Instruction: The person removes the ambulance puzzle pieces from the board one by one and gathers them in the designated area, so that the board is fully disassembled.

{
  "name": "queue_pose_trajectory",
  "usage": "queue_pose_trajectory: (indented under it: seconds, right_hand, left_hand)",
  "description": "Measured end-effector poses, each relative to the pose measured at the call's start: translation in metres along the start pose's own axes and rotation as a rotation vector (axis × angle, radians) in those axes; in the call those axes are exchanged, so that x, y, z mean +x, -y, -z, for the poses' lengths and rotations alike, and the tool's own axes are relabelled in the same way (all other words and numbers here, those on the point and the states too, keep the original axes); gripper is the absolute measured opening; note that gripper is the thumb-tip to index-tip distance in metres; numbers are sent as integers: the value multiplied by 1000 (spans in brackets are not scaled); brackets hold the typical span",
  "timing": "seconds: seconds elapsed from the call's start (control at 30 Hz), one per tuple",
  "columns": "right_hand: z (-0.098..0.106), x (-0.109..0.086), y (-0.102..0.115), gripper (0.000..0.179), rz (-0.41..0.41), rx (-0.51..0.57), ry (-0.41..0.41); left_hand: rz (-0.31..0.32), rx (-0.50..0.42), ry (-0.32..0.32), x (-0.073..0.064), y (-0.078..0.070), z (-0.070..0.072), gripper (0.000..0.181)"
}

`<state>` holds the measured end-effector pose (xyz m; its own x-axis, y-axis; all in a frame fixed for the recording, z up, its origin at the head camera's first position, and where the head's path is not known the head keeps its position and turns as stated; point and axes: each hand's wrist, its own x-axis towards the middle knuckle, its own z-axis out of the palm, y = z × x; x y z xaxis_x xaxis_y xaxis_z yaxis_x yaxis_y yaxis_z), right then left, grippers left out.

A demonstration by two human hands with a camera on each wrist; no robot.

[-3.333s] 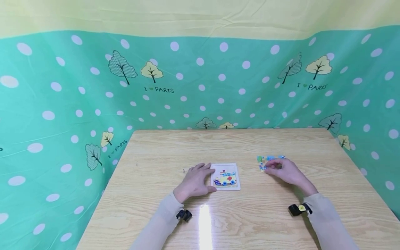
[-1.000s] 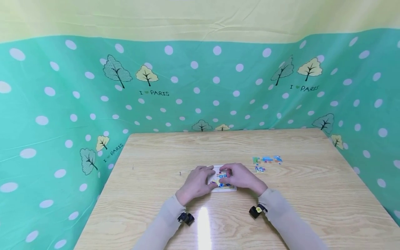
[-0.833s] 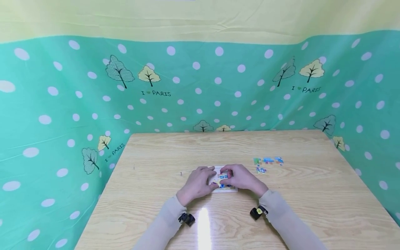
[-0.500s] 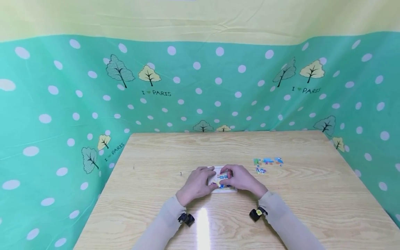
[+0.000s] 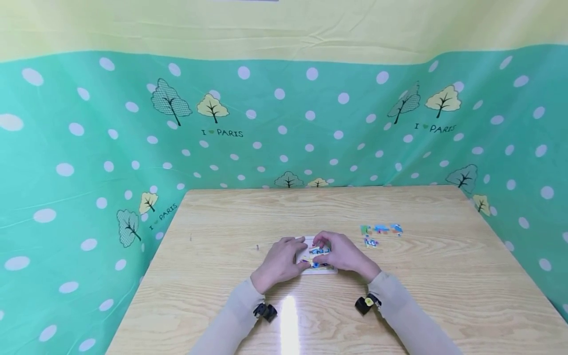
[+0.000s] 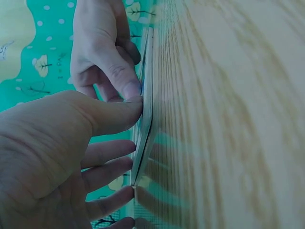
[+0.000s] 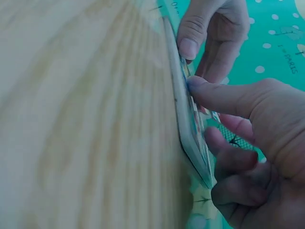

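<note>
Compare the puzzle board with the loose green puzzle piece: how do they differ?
Size: the puzzle board is larger than the green puzzle piece. Handling: the left hand touches the puzzle board, but no hand touches the green puzzle piece. Both rest on the wood-grain table.

Sq. flat white puzzle tray w/ pale rim (image 5: 327, 272), lying flat; pic inside = yellow vehicle, partly hidden. L hand (image 5: 279, 261) at tray's L side, thumb touching near edge. R hand (image 5: 343, 254) pinches blue-windowed yellow puzzle piece (image 5: 320, 251) over tray. Well to R of tray, 4 loose pcs: green pc (image 5: 365, 230), 2 blue pcs (image 5: 381, 228) in a row, blue-&-white pc (image 5: 370, 242) nearer, below green.
</note>
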<state>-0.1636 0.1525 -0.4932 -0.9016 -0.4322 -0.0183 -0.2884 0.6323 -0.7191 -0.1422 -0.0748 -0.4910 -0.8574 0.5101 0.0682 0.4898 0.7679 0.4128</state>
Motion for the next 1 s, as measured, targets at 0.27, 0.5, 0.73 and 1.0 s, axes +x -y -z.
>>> queue_pose_trajectory:
  seconds: [0.27, 0.5, 0.73, 1.0]
  right_hand:
    - [8, 1, -1, 17, 39, 134, 32]
    - [11, 2, -12, 13, 7, 180, -3]
    - [19, -6, -18, 17, -38, 157, -56]
    - [35, -16, -29, 21, -93, 122, -111]
  left_hand:
    - [7, -19, 0, -2, -1, 2, 58]
    - [13, -8, 16, 0, -3, 3, 58]
    - [23, 1, 28, 0, -3, 1, 57]
    - [39, 5, 38, -2, -2, 0, 58]
